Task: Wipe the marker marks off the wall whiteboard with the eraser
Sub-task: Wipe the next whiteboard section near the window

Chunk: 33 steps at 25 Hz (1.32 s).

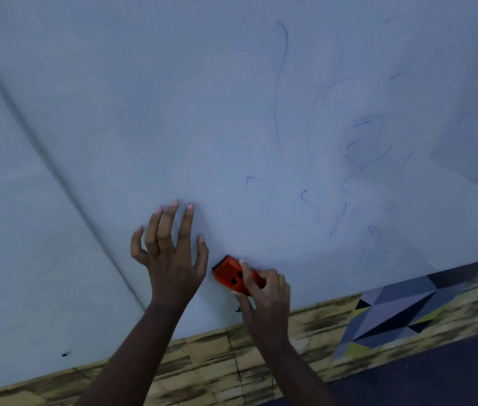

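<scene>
Right hand (264,291) grips the red eraser (232,276) against the whiteboard (144,112), low on the board. Left hand (170,253) rests spread on the board, just beside the eraser. Blue marks (358,168) lie above right.

Head camera faces the whiteboard (173,112) closely, tilted, from above the hands
</scene>
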### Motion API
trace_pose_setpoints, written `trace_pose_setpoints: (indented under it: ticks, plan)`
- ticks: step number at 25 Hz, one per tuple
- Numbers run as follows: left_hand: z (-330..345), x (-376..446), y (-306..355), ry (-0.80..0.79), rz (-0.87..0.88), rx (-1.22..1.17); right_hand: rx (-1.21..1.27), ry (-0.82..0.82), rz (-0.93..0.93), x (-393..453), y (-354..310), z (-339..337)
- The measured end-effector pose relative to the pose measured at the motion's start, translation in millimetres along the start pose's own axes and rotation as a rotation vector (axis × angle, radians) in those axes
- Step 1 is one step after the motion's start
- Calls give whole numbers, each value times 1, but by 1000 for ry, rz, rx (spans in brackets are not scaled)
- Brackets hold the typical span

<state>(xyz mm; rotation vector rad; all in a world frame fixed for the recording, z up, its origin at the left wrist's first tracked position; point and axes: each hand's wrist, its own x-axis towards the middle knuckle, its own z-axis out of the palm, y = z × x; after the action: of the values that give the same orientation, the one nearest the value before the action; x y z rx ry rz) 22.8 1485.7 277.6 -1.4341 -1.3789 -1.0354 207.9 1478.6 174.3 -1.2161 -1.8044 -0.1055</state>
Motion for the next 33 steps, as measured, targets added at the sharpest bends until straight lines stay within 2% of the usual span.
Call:
trace_pose_setpoints:
  ticks: [2, 6, 8, 10, 13, 18, 21, 23, 26, 30, 31, 33]
  plan:
    - [4, 21, -2, 44, 12, 15, 16, 19, 4, 17, 4, -14]
    - [16, 33, -16, 78, 115, 148, 301, 279, 296, 78, 30, -63]
    - [21, 29, -18, 91, 137, 174, 465, 361, 408, 102, 44, -85]
    - [24, 27, -19, 104, 137, 176, 511, 392, 445, 114, 51, -95]
    - [27, 25, -20, 123, 139, 178, 380, 332, 309, 112, 35, -91]
    - [28, 24, -20, 129, 153, 181, 102, 65, -38, 83, -6, -61]
    - [27, 25, -22, 123, 166, 192, 86, 62, -118, 103, -14, -72]
    - [26, 26, -21, 120, 165, 181, 84, 121, -109, 131, -16, -90]
    - [26, 24, -20, 123, 174, 175, 162, 245, 47, 167, 0, -124]
    - [27, 23, -21, 126, 167, 168, 538, 364, 326, 194, 19, -164]
    - [27, 23, -21, 122, 168, 165, 552, 364, 333, 201, 13, -166]
    - [27, 21, -20, 118, 175, 157, 399, 361, 234, 209, -11, -160]
